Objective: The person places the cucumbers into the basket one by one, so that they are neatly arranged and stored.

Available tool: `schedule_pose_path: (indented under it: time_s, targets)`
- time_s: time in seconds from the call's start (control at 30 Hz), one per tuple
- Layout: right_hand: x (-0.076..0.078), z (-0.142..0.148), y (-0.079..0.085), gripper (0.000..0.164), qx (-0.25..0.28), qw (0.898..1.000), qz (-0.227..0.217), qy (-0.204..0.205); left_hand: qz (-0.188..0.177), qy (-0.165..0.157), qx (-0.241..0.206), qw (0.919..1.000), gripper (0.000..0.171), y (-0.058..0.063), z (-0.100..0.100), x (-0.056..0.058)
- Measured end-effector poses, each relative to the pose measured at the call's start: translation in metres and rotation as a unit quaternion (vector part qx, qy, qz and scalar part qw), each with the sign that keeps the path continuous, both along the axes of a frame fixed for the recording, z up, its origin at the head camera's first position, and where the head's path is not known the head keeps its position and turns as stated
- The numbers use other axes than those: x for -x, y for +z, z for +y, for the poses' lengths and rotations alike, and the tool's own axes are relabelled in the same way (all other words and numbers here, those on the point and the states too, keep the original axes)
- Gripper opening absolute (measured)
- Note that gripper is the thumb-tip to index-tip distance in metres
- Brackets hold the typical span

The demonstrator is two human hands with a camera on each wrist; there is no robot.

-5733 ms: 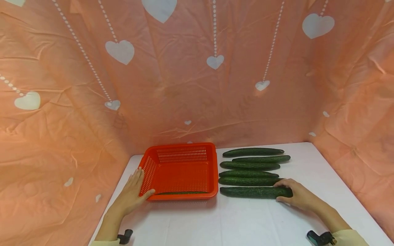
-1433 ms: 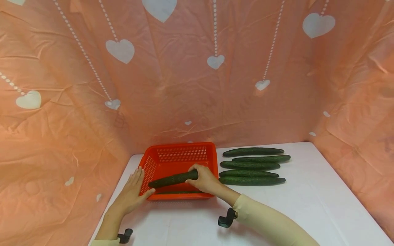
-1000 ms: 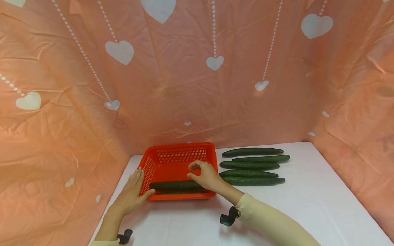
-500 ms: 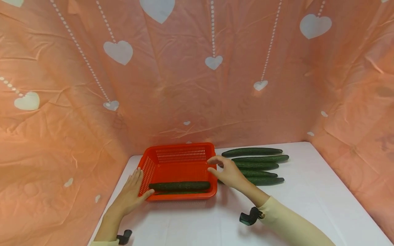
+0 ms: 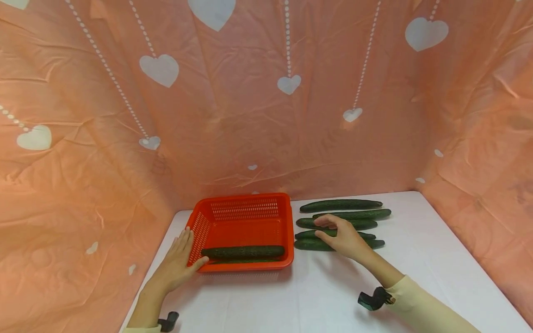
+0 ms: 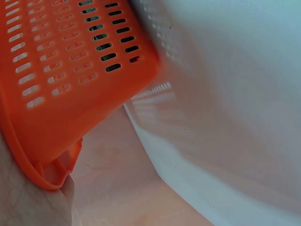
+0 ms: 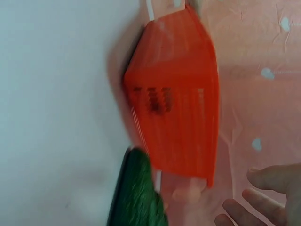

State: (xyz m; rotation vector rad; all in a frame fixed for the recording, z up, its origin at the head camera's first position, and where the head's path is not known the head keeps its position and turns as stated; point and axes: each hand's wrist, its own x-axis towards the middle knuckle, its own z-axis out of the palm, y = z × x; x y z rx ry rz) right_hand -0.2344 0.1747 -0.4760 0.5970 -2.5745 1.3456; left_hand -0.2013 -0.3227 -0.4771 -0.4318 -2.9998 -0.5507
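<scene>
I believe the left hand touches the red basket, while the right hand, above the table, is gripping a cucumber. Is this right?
Not entirely: the right hand, above the table, grips nothing. The head view shows it unloaded over the cucumbers. The left hand does touch the red basket.

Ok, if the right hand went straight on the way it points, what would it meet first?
Probably the basket, at its right side: in the head view, the right hand points that way across the cucumbers. Height is unclear, so it might brush a cucumber first.
</scene>
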Motion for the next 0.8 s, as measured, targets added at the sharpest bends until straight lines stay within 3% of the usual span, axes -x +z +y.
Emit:
schedule_pose_path:
  time_s: [0.5, 0.8]
  targets:
    - [-0.009, 0.074, -0.023, 0.027, -0.059, 0.997, -0.006, -0.047, 0.002, 0.000, 0.001, 1.0000, 0.101, 0.000, 0.001, 0.001]
    - [-0.016, 0.107, -0.036, 0.023, -0.078, 0.995, 0.020, -0.059, 0.001, -0.002, 0.000, 1.0000, 0.101, -0.001, 0.000, 0.001]
